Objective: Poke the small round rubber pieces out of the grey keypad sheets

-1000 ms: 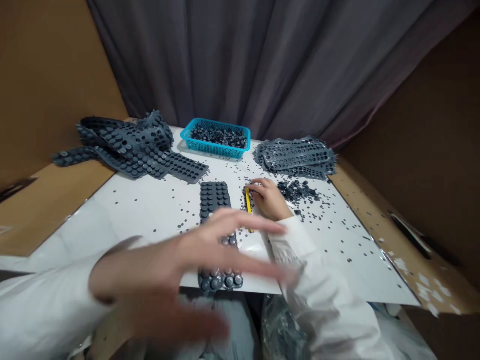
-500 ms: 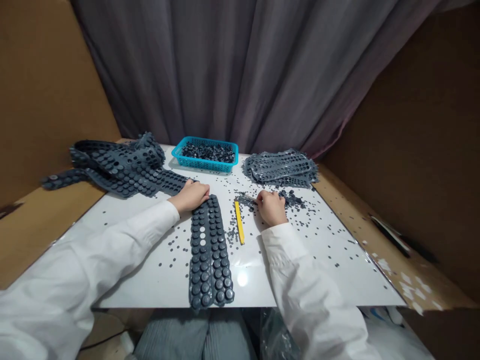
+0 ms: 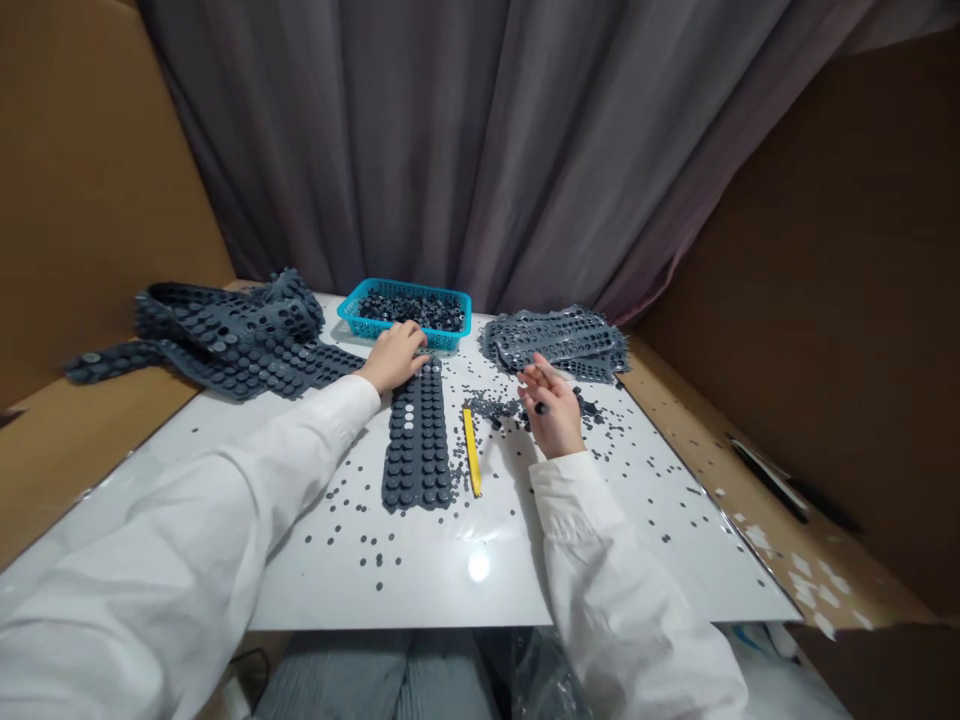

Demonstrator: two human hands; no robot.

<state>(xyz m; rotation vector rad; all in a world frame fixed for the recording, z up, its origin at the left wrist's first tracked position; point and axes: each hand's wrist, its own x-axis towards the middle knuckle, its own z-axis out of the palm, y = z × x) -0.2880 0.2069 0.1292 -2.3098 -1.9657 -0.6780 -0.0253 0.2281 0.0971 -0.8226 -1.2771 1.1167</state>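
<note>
A dark grey strip [image 3: 418, 455] with rows of round studs lies lengthwise on the white table, with a few white spots where studs are gone. My left hand [image 3: 394, 357] is closed at its far end, fingers bent over the strip just before the blue basket. My right hand [image 3: 555, 420] is raised above the table, palm turned partly up and fingers curled. A small dark round piece [image 3: 541, 408] shows in it; whether a thin tool is also held there, I cannot tell. Between the strip and this hand lies a yellow stick [image 3: 472, 452].
A blue basket [image 3: 352, 325] holds many small dark pieces. More studded strip [image 3: 232, 335] is heaped at the left, and punched-out sheets [image 3: 559, 340] are stacked at the right. Small dark discs are scattered over the table. A pen-like tool [image 3: 769, 478] lies on the cardboard at right.
The strip and my left hand have slid away from me, toward the basket. My right hand has lifted off the table and turned its palm upward.
</note>
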